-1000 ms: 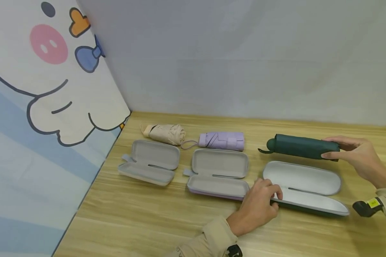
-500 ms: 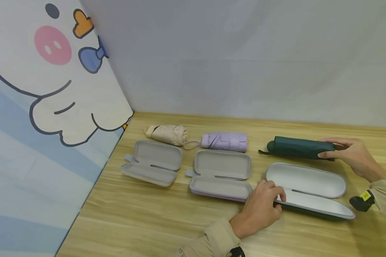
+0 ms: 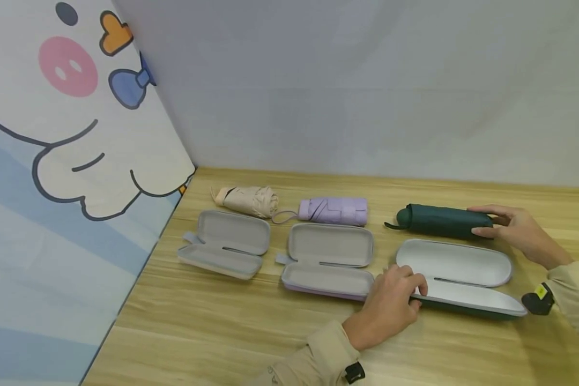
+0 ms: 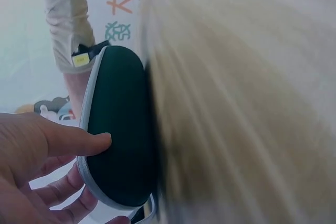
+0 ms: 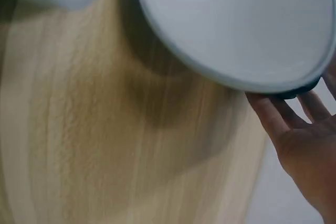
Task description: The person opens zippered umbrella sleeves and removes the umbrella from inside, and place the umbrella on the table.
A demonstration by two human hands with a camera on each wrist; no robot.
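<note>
My left hand [image 3: 391, 305] pinches the front rim of an open dark green case [image 3: 473, 308] near its left end. In the left wrist view the thumb lies on the green outer shell [image 4: 123, 124], the other fingers at its pale rim. My right hand [image 3: 521, 233] grips the right end of a folded dark green umbrella [image 3: 446, 220], thumb in front and fingers behind. The umbrella lies lengthwise behind the case's raised lid [image 3: 455, 262], its round handle end and strap pointing left. In the right wrist view the lid's white inside [image 5: 236, 24] hides most of the umbrella.
Left of the green case stand an open purple case [image 3: 330, 244] and an open beige case [image 3: 234, 233], both grey inside. Behind them lie a folded purple umbrella [image 3: 335, 210] and a beige one [image 3: 251, 201]. A pale wall [image 3: 366, 107] rises behind the wooden table [image 3: 198, 332].
My right hand has moved slightly left with the green umbrella. The left hand keeps its hold on the case rim. The head view has shifted a little.
</note>
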